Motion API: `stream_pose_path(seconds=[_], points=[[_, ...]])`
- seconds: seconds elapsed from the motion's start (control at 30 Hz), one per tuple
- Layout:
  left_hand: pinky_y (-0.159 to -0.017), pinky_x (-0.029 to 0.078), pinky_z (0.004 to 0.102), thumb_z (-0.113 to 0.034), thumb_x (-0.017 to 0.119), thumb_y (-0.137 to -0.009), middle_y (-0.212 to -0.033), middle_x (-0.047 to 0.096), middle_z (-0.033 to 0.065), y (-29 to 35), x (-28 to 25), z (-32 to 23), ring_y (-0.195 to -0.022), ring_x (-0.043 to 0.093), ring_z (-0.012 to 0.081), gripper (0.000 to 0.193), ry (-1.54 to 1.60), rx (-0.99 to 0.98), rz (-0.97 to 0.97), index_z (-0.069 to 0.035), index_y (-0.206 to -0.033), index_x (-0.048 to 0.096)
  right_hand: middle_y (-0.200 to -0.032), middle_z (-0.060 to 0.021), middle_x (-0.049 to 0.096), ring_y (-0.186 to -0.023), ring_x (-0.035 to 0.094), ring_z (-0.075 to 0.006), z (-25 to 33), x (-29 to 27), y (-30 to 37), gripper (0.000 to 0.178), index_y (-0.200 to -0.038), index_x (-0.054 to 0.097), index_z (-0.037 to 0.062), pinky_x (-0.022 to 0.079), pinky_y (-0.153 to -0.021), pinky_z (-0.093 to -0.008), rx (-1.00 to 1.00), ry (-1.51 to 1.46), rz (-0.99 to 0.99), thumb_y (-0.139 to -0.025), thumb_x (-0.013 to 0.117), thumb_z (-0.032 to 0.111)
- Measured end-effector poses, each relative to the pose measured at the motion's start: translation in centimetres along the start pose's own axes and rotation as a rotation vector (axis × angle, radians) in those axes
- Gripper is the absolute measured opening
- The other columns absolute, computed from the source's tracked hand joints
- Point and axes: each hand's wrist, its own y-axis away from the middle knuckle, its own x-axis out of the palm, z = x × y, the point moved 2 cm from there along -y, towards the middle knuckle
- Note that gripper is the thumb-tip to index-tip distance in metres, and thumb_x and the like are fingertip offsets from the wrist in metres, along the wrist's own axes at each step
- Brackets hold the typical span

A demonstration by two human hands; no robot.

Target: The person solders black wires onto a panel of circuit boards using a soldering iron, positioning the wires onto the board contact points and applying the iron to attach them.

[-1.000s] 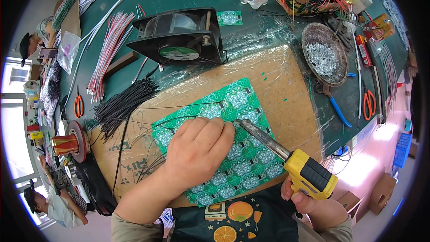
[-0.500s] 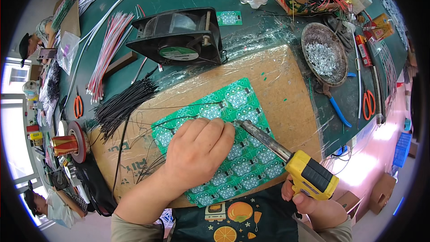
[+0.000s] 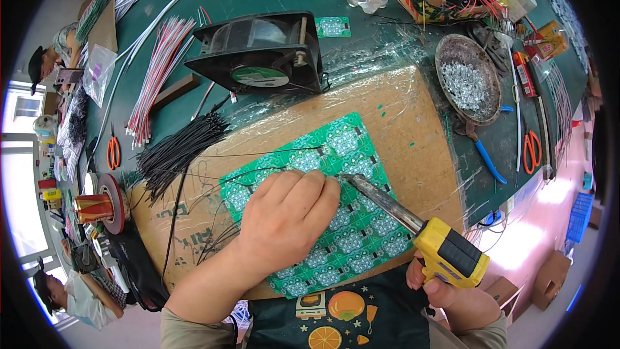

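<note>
A green panel of small circuit boards (image 3: 352, 245) lies tilted on a brown cardboard sheet (image 3: 413, 129). Over its middle, my left hand (image 3: 287, 216) is closed in a pinch, and what its fingertips hold is hidden. Thin black wires (image 3: 258, 173) run from the left onto the panel beside this hand. My right hand (image 3: 429, 281) grips a yellow soldering iron (image 3: 452, 255) by its handle. The iron's dark tip rests at the panel, just right of my left fingertips.
A black fan (image 3: 258, 52) stands behind the cardboard. Black wires (image 3: 181, 152) lie bundled at left, near a solder reel (image 3: 113, 203). At right are a metal dish of silvery bits (image 3: 468, 81), blue-handled pliers (image 3: 487, 161) and orange scissors (image 3: 531, 152). Two people sit at far left.
Both hands and the iron hold nearly the same place. The whole view has shifted very slightly; nothing has been taken up or let go.
</note>
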Motion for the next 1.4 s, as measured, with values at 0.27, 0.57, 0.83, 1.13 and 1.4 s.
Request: stream_pose_path(seconds=[0.27, 0.57, 0.83, 1.13, 1.4], points=[[-0.073, 0.054, 0.0382, -0.006, 0.074, -0.076, -0.099, 0.067, 0.0079, 0.0, 0.0, 0.0, -0.082, 0.068, 0.0263, 0.034, -0.003, 0.006, -0.014, -0.004, -0.110, 0.074, -0.085, -0.0015, 0.060, -0.075, 0.060, -0.0173, -0.3, 0.4, 0.5, 0.052, -0.126, 0.058, 0.0070, 0.052, -0.071, -0.0349, 0.093, -0.249, 0.041, -0.093, 0.082, 0.039], [-0.076, 0.055, 0.0385, -0.005, 0.072, -0.077, -0.102, 0.068, 0.0083, -0.1, -0.7, 0.1, -0.088, 0.069, 0.0268, 0.034, -0.002, 0.001, 0.026, -0.004, -0.111, 0.073, -0.095, -0.0029, 0.062, -0.083, 0.059, -0.0112, 2.1, 3.6, -3.6, 0.058, -0.135, 0.057, -0.0010, 0.054, -0.076, -0.0289, -0.164, -0.401, 0.107, -0.098, 0.079, 0.037], [-0.084, 0.054, 0.0393, -0.015, 0.065, -0.081, -0.112, 0.068, 0.0077, 0.5, -1.5, 2.6, -0.099, 0.067, 0.0259, 0.034, -0.142, 0.053, 0.042, -0.005, -0.113, 0.071, -0.111, -0.0043, 0.067, -0.085, 0.058, -0.0080, 1.8, 3.5, -3.5, 0.084, -0.160, 0.043, -0.0021, 0.054, -0.074, -0.0282, -0.090, -0.396, 0.134, -0.096, 0.081, 0.037], [-0.083, 0.055, 0.0415, -0.005, 0.080, -0.077, -0.102, 0.072, 0.0063, 3.1, -4.2, 2.6, -0.094, 0.070, 0.0280, 0.029, -0.015, -0.181, 0.039, -0.008, -0.106, 0.076, -0.086, -0.0006, 0.065, -0.076, 0.067, -0.0150, 2.0, 3.9, -4.1, 0.075, -0.149, 0.049, 0.0031, 0.047, -0.109, -0.0489, -0.109, -0.372, 0.007, -0.094, 0.083, 0.041], [-0.082, 0.052, 0.0414, -0.010, 0.080, -0.080, -0.100, 0.069, 0.0045, 5.6, -4.9, 2.6, -0.094, 0.067, 0.0261, 0.022, -0.030, -0.194, 0.074, -0.010, -0.101, 0.074, -0.076, -0.0006, 0.064, -0.062, 0.066, -0.0162, 1.9, 4.1, -4.3, 0.072, -0.143, 0.053, 0.0037, 0.039, -0.123, -0.0573, -0.147, -0.308, -0.048, -0.093, 0.083, 0.046]])
